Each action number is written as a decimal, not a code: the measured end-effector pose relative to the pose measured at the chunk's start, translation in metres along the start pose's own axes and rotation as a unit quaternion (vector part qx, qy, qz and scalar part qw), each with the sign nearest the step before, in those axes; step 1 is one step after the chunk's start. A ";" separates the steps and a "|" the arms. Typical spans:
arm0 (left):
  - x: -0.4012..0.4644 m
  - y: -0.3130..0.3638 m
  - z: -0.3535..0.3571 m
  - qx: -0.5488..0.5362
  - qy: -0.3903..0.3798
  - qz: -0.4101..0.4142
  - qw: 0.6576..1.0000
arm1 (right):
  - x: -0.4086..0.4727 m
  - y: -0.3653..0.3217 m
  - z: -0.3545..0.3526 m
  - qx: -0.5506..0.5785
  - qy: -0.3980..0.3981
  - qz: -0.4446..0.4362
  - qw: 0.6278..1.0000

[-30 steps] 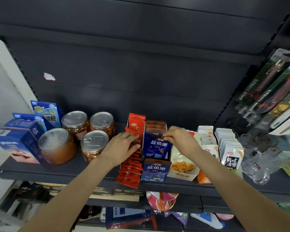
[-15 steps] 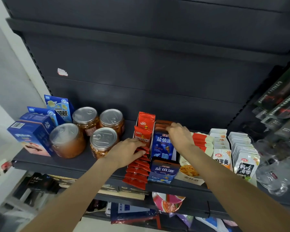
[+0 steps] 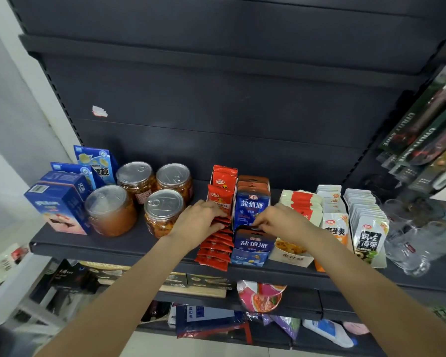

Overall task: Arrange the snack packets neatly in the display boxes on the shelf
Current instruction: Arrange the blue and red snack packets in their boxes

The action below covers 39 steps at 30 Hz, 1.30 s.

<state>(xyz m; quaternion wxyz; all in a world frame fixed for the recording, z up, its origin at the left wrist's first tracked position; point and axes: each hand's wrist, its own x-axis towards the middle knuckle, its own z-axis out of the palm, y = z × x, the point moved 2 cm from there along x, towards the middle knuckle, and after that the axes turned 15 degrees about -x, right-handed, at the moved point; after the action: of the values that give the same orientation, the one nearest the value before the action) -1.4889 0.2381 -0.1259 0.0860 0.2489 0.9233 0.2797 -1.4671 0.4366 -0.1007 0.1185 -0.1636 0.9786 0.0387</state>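
Straightening packets: left hand (image 3: 200,222) presses flat on red packets (image 3: 215,243), right hand (image 3: 278,219) pinches near blue packet (image 3: 252,244); next, seat it upright.

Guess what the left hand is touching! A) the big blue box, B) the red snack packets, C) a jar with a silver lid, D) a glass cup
B: the left hand rests on the row of red snack packets, apart from the jars.
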 end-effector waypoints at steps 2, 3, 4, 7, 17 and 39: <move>-0.001 0.000 0.000 -0.014 0.002 -0.003 1.000 | 0.000 -0.002 0.001 -0.016 0.025 0.016 0.999; -0.001 0.000 0.000 -0.020 0.002 -0.006 1.000 | 0.000 -0.001 0.002 0.004 0.038 0.026 0.999; -0.001 0.000 0.000 -0.026 0.002 -0.009 1.000 | -0.002 0.000 0.003 0.036 0.050 0.037 0.997; -0.002 -0.002 0.001 -0.050 0.010 -0.013 0.999 | -0.009 0.004 -0.006 0.100 0.093 0.070 0.988; 0.012 -0.005 0.004 -0.113 0.011 -0.035 0.993 | -0.016 0.017 -0.038 0.161 0.187 0.103 0.963; 0.024 0.023 -0.032 -0.785 0.039 -0.240 0.569 | -0.036 0.039 -0.064 0.401 0.394 0.105 0.820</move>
<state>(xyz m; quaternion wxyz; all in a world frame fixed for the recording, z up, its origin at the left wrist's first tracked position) -1.5095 0.2515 -0.0866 0.2759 -0.1581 0.3691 0.8733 -1.4611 0.4769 -0.0288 -0.2268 0.0006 0.8823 -0.4126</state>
